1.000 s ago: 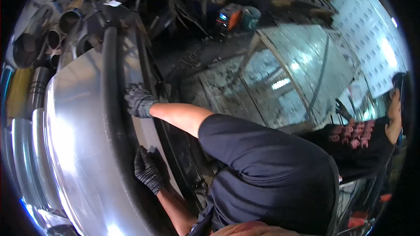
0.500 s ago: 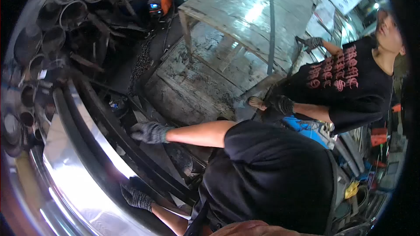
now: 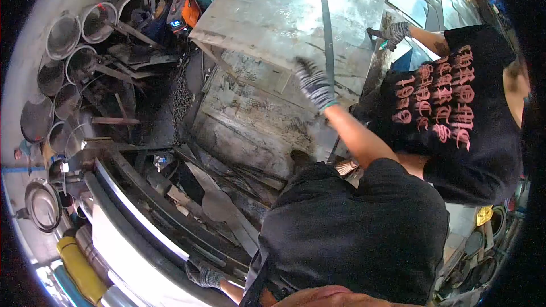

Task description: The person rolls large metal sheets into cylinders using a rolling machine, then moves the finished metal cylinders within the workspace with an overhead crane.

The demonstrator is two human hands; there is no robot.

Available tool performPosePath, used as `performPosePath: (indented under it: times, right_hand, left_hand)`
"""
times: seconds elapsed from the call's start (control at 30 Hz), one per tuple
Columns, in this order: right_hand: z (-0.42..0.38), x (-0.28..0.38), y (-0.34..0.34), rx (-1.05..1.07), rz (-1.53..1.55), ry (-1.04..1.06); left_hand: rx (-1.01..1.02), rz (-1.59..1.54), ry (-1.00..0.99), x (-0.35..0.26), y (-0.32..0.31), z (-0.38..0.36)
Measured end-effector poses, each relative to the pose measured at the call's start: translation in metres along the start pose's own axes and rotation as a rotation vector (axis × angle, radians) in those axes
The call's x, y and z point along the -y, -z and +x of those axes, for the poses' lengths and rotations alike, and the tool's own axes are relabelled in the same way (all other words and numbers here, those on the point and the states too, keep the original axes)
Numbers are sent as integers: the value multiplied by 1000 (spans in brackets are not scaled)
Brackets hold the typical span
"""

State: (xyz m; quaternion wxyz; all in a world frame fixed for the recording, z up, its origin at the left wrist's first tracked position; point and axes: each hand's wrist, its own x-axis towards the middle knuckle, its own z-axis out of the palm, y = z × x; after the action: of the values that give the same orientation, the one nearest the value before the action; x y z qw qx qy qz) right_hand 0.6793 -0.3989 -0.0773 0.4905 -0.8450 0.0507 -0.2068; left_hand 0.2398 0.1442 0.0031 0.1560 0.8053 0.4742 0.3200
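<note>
Left gloved hand [image 3: 203, 274] on edge of curved metal sheet [image 3: 122, 239], lower left of frame, likely for steadying; can't tell if gripping. Right gloved hand [image 3: 315, 86] open, nothing seen in it, fingers spread toward metal-topped table [image 3: 267, 11], upper centre, perhaps gesturing.

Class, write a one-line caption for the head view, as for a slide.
Workshop scene: gloved left hand beside a bright curved strip, gloved right hand extended toward a table, a co-worker nearby.

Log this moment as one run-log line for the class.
left hand: gloved, at edge of curved sheet | right hand: gloved, fingers spread, near table | co-worker's hand: gloved, by table's far edge
</note>
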Motion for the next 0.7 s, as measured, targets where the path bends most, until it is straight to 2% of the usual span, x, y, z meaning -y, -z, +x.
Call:
performPosePath:
  times: [0.03,0.1,0.2,0.3,0.4,0.43,0.53,0.67,0.7]
  right_hand:
    - [16,-20,19,-77,182,-171]
    - [39,-27,69,-225,-75,-226]
    - [56,-87,108,-388,-430,-145]
    - [52,-105,136,-368,-684,-269]
    - [52,-140,131,-400,-613,-649]
    - [46,-155,131,-320,-523,-720]
    - [35,-156,121,-372,-295,-687]
    - [34,-167,118,-383,-398,-698]
    - [33,-152,121,-356,-372,-708]
  left_hand:
    - [159,61,-11,-4,11,7]
    - [162,104,-41,-20,7,6]
    - [121,138,-93,-56,-8,12]
    - [48,169,-211,-95,-27,48]
    - [-23,189,-328,-142,-47,97]
    - [-38,179,-363,-160,-55,116]
    - [-60,165,-447,-213,-78,174]
    - [-38,152,-492,-281,-113,243]
    - [-27,151,-491,-292,-123,255]
